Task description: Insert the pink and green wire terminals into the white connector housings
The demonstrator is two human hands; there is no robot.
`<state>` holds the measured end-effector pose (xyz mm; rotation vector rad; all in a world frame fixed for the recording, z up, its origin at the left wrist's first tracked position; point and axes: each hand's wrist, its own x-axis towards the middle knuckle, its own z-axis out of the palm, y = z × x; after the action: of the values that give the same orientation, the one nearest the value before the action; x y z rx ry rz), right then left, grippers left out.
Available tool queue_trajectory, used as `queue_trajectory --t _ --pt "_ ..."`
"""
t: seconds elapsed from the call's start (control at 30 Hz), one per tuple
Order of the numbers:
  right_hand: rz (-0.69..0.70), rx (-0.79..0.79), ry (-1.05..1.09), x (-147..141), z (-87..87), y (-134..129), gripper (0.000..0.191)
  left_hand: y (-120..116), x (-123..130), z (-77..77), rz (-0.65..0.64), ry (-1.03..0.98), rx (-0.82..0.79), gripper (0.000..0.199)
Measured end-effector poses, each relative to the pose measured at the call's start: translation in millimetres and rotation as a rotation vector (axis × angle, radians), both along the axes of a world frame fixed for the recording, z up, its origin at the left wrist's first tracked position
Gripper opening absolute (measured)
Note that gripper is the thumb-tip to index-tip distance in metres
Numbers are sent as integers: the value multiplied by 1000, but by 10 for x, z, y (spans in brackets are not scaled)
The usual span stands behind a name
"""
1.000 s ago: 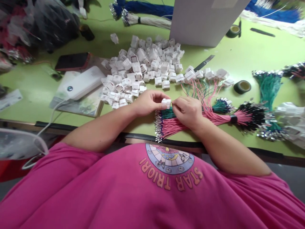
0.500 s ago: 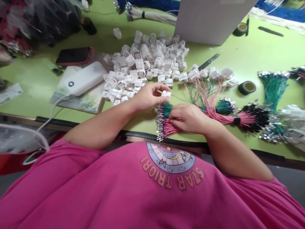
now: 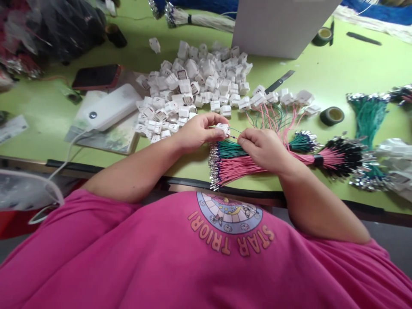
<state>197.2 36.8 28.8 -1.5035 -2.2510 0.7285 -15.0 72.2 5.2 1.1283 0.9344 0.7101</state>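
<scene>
A white plug (image 3: 222,128) is being pinched by the left hand (image 3: 202,132) near a wire bundle (image 3: 236,165); a wire (image 3: 234,137) is being gripped behind its tip by the right hand (image 3: 262,148), apparently for control.

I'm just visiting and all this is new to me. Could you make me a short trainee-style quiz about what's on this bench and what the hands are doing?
1. Multiple choice: What does the left hand hold?
a) a roll of tape
b) a white connector
c) a knife

2. True or false: The white corded device lies to the left of the connector pile.

3. Fill in: The right hand pinches a thin ____ near that connector.

Key: 1. b; 2. true; 3. wire.
</scene>
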Motion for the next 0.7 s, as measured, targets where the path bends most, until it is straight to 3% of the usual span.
queue_trajectory --t 0.23,0.43,0.7 --pt "-26 -114 25 35 11 53 21 29 -29 -56 -33 20 90 37" --pt "-35 -233 182 -27 -5 26 19 36 -16 -110 -39 59 162 36" --pt "-80 -231 243 -71 -42 18 18 5 -22 -64 -37 173 201 35"
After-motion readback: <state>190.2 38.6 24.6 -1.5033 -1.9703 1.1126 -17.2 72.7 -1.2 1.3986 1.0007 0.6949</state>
